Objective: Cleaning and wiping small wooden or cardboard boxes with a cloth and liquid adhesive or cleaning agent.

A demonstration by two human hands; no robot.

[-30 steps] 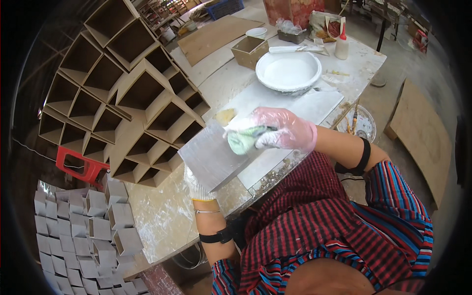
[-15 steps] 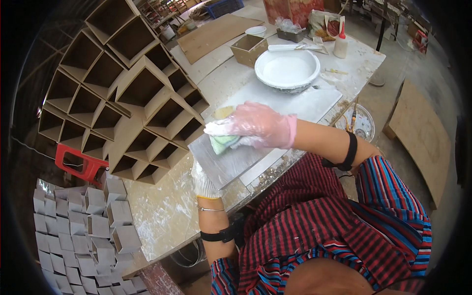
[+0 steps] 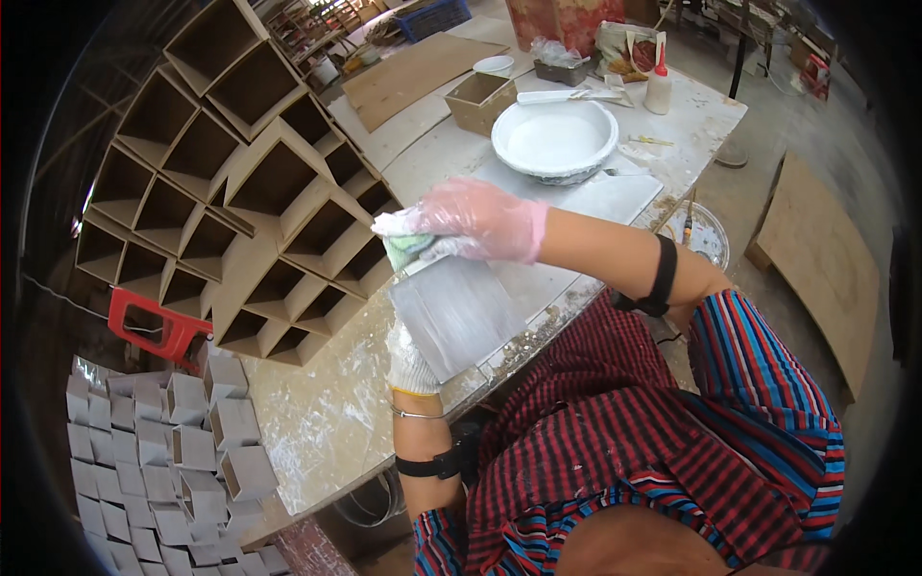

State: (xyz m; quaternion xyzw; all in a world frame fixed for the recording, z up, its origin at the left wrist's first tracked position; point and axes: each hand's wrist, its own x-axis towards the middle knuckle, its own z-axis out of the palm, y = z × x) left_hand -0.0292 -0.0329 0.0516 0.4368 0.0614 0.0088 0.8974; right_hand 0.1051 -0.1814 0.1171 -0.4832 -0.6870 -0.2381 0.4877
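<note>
My left hand [image 3: 411, 363], in a white knitted glove, holds up a square grey-streaked panel [image 3: 456, 317] above the table's near edge. Its fingers are hidden behind the panel, and I cannot tell whether this is one side of a box. My right hand [image 3: 485, 221] wears a translucent pink glove and is closed round a pale green sponge [image 3: 405, 248] smeared with white. The sponge is at the panel's far edge; whether it touches is unclear. Farther off, a white bowl [image 3: 555, 139] of white liquid stands on the table, with a white-handled flat tool [image 3: 567, 96] across its far rim.
Open brown boxes [image 3: 279, 173] are stacked high at the left. Several grey boxes [image 3: 206, 437] stand lower left, near a red plastic stool [image 3: 154, 322]. A small brown box [image 3: 480, 101] and a red-tipped bottle [image 3: 659, 86] flank the bowl. A bucket [image 3: 706, 230] stands beyond the table's right edge.
My right hand has moved left and away from me with the sponge, off the panel's middle to its far edge. The panel has turned, showing its face more squarely.
</note>
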